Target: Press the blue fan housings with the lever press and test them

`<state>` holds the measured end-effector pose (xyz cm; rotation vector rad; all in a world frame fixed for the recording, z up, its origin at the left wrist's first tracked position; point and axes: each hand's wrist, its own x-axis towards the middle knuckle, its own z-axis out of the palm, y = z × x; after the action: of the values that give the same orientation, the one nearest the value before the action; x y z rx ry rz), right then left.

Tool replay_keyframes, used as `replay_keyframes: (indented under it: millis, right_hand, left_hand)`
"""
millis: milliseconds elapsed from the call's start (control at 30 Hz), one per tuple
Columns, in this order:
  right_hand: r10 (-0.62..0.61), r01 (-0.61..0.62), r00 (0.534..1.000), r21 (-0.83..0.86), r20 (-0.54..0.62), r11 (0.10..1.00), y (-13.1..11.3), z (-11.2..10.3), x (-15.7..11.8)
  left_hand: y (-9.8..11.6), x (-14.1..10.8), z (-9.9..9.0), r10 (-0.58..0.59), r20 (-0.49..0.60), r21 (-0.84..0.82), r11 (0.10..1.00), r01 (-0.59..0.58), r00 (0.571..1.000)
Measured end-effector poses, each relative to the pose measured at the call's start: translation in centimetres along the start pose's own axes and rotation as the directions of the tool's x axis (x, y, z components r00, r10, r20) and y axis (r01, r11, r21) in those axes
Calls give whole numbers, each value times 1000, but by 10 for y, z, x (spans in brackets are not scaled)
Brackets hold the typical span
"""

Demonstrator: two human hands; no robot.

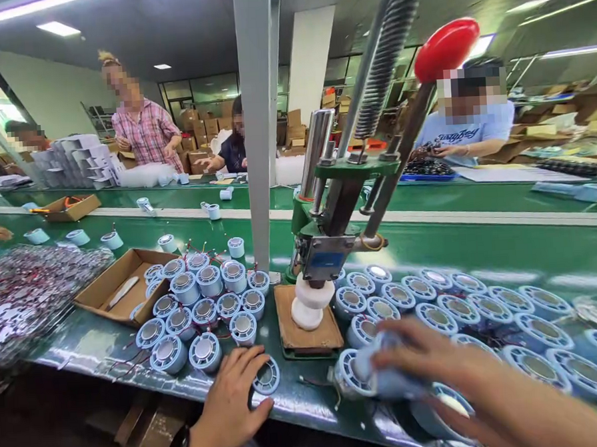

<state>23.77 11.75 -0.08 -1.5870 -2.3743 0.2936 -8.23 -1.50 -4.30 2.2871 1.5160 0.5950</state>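
My left hand (pixel 235 397) rests on the green table near its front edge, fingers stretched out and thumb spread. Between thumb and fingertips lies a light blue slotted ring with a grey disc in its middle (pixel 266 377); whether I touch it is unclear. My right hand (pixel 420 354), smeared by motion, is closed around a light blue cylindrical housing (pixel 394 375). That housing is held just over similar ones at the right. Between my hands stands a hand press (pixel 325 255) with a red knob, its white round pad above another white disc (pixel 306 314) on a cardboard-covered base.
Light blue housings with silver discs crowd the left (pixel 205 352) and right (pixel 539 331). A cardboard box (pixel 117 293) and a heap of wired parts (pixel 36 290) lie farther left. A grey post (pixel 260 132) rises behind the press. Several people work across the green conveyor (pixel 479 234).
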Motion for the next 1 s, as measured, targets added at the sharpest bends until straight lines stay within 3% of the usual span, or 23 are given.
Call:
replay_keyframes:
  millis: [100, 200, 300, 367, 467, 567, 667, 800, 1000]
  right_hand:
    - [-123, 121, 992, 70, 23, 990, -54, 21, -47]
    - [-262, 251, 964, 169, 43, 953, -106, 29, -79]
    - [-384, 356, 922, 271, 56, 894, -133, 27, -94]
    - [-402, 376, 915, 317, 18, 871, -134, 31, -99]
    - [-298, 343, 938, 347, -178, 873, -125, 56, -108]
    - [-97, 227, 936, 369, -338, 901, -122, 93, -114]
    - [28, 168, 905, 416, -425, 894, -133, 117, -111]
    - [92, 181, 866, 480, -492, 858, -144, 124, -99]
    - [95, 194, 866, 504, -490, 842, -135, 125, -95]
  left_hand:
    - [0, -3, 2, 9, -29, 36, 999, -8, 1000]
    - [1, -3, 0, 61, 2, 27, 998, -61, 998]
    - [1, -4, -1, 33, 24, 17, 999, -33, 999]
    - [-1, -5, -1, 33, 33, 26, 999, -34, 999]
    - [-4, -6, 1, 60, 27, 3, 998, -60, 998]
    - [-2, -8, 2, -6, -96, -100, 995, -4, 995]
    - [9, -7, 1, -33, -215, -178, 984, -5, 976]
    - [32, 0, 2, 80, -188, -100, 990, -100, 979]
    - [49, 11, 6, 132, -169, -44, 989, -141, 977]
